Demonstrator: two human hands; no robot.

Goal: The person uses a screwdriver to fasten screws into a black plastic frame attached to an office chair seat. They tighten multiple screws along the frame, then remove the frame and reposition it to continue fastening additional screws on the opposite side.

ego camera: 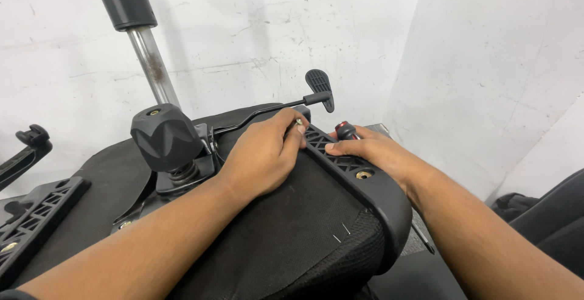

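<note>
Pinching a small brass screw (298,122) in my left hand (261,154), grip closed on it, seating it at the black armrest bracket (356,175), centre frame. Right hand (371,154) steadies the bracket, fingers closed around a red-and-black screwdriver (345,131). No labels visible on the upturned seat (292,227).

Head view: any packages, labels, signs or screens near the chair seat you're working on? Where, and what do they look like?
None in view. Only the upturned black seat, its armrest bracket under both hands, the lever and gas cylinder against bare white walls.
Left hand pinches a small bolt; right hand holds a screwdriver.
</note>
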